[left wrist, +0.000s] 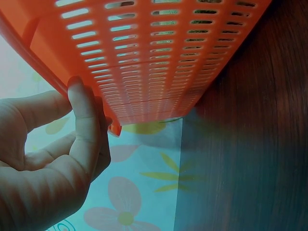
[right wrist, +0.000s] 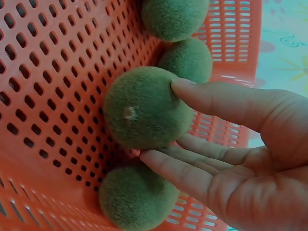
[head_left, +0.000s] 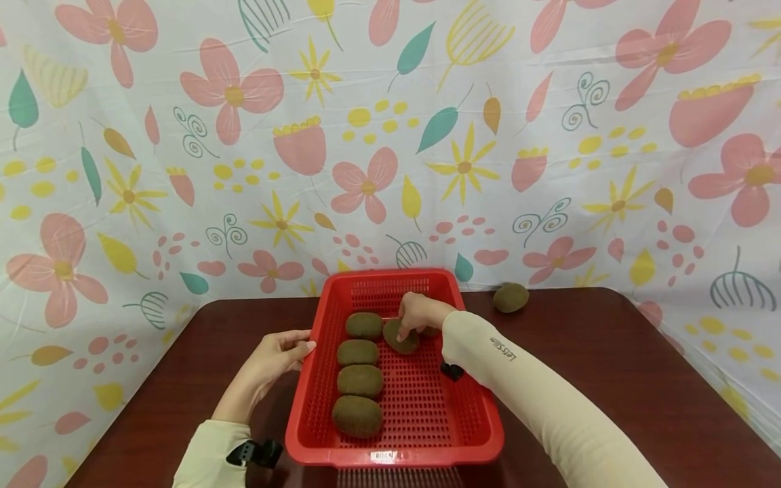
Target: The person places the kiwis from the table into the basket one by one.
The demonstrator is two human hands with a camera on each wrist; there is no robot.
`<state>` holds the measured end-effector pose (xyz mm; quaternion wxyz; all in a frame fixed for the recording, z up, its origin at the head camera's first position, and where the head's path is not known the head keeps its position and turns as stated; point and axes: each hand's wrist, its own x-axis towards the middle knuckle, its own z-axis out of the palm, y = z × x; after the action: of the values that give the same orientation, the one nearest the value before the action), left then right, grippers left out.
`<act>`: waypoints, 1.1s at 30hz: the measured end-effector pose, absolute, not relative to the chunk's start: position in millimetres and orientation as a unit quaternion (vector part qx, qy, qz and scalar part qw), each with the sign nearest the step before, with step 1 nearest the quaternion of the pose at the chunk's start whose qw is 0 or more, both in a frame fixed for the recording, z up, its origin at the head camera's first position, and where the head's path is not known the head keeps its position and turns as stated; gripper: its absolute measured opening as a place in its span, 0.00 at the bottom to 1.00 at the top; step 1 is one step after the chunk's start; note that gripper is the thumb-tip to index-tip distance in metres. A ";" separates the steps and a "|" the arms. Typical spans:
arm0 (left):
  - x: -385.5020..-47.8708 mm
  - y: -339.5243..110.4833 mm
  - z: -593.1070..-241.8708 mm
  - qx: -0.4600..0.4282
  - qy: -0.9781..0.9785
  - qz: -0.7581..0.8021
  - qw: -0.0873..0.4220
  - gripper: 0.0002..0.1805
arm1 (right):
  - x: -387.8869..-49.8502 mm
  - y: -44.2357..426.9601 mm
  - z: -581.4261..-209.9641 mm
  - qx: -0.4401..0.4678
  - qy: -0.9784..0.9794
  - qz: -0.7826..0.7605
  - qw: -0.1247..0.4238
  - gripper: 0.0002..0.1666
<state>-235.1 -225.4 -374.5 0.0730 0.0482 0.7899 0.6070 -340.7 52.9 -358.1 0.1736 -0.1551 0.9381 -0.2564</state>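
Observation:
A red plastic basket with slotted walls stands on the table, several brown fuzzy kiwis lined up along its left side. Inside it, my right hand holds a kiwi between thumb and fingers, just right of that row. The right wrist view shows the thumb on one side of this kiwi and fingertips on the other; another kiwi sits close by, partly behind the fingers. My left hand pinches the basket's left rim, its fingers against the outside in the left wrist view.
One loose kiwi lies on the dark wooden table behind and right of the basket. A flower-printed cloth hangs along the table's back edge. Partly hidden by my right hand, one more kiwi lies in the basket.

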 end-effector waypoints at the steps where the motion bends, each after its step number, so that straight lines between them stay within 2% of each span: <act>1: -235.1 -225.5 -374.5 0.047 0.790 0.607 0.073 0.24 | -340.9 53.2 -356.7 -0.156 0.938 -0.256 0.173 0.14; 5: -235.5 -225.2 -375.1 0.043 0.790 0.608 0.073 0.23 | -339.7 56.0 -349.0 -0.166 0.934 -0.263 0.178 0.26; 7: -235.7 -225.1 -375.3 0.044 0.791 0.606 0.074 0.23 | -338.4 57.8 -344.5 -0.170 0.930 -0.268 0.185 0.28; 15: -235.7 -224.8 -375.1 0.042 0.790 0.607 0.072 0.23 | -335.6 67.1 -326.2 -0.195 0.916 -0.286 0.202 0.25; 21: -235.7 -225.2 -373.8 0.041 0.790 0.607 0.071 0.23 | -337.0 79.1 -310.3 -0.231 0.895 -0.328 0.193 0.24; 28: -235.3 -225.1 -373.4 0.033 0.791 0.607 0.074 0.24 | -341.5 103.8 -299.3 -0.254 0.874 -0.383 0.157 0.22; 33: -235.2 -224.9 -374.0 0.035 0.790 0.608 0.073 0.23 | -345.9 130.5 -299.4 -0.241 0.870 -0.418 0.099 0.22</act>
<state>-235.2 -224.9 -374.0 0.0735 0.0350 0.7901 0.6076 -345.9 130.5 -299.4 0.0991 -0.2409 0.8701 -0.4184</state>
